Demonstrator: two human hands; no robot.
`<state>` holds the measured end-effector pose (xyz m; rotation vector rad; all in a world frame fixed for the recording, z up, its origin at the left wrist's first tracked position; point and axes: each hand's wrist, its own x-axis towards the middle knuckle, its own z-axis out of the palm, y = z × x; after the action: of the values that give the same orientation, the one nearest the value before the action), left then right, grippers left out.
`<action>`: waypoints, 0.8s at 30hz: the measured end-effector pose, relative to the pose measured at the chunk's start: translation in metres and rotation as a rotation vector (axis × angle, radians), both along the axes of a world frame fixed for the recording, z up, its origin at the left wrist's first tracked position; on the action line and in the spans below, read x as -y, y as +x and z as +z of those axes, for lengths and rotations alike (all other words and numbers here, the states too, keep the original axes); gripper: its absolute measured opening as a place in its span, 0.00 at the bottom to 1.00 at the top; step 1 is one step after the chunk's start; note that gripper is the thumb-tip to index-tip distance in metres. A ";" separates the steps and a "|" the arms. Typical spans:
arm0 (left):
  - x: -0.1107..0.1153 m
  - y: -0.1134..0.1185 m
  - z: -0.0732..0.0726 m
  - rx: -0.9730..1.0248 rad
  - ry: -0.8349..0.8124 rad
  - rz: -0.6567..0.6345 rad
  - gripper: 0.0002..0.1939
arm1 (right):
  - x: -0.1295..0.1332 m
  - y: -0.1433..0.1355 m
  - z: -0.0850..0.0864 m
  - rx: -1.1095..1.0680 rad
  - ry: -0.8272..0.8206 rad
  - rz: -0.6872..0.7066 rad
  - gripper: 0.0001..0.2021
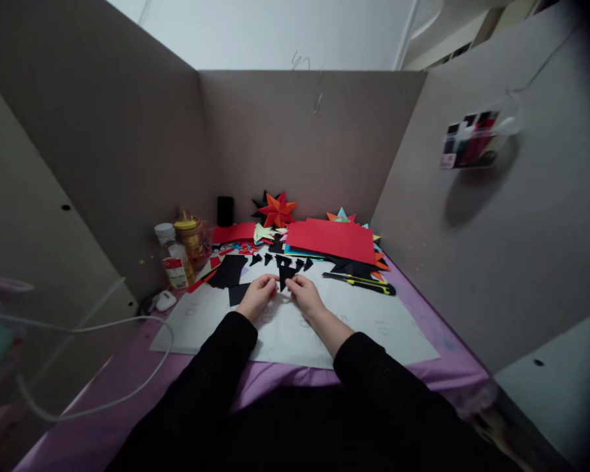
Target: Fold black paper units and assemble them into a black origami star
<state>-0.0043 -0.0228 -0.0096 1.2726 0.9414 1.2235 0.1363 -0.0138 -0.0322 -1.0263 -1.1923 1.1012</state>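
Note:
A small folded black paper piece, pointed at its lower end, is held up between my two hands over the white sheet. My left hand pinches its left side with closed fingers. On its right side, my right hand pinches it as well. Just beyond my fingers lies a row of small black folded pieces. Black paper sheets rest to the left of my left hand. A yellow-and-black utility knife lies to the right of my right hand.
A red paper stack lies at the back right. Paper stars stand by the back panel. Bottles, a black phone-like object and a white earbud case are on the left. A white cable loops across the left side.

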 end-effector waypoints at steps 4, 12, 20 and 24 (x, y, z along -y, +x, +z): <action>0.002 0.000 0.001 -0.041 0.013 -0.064 0.10 | -0.001 0.001 0.000 -0.021 0.021 0.049 0.12; 0.009 0.003 0.008 -0.032 0.049 -0.140 0.12 | 0.001 -0.001 -0.002 0.028 -0.007 0.086 0.10; 0.007 0.003 0.004 -0.043 0.120 -0.059 0.12 | 0.003 -0.006 -0.001 -0.016 0.092 0.120 0.10; 0.007 0.002 0.004 -0.105 0.124 -0.067 0.13 | 0.006 -0.006 0.001 -0.038 0.082 0.147 0.14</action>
<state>-0.0028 -0.0300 -0.0056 1.4672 0.9019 1.1875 0.1303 -0.0200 -0.0314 -0.8623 -1.2874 1.1714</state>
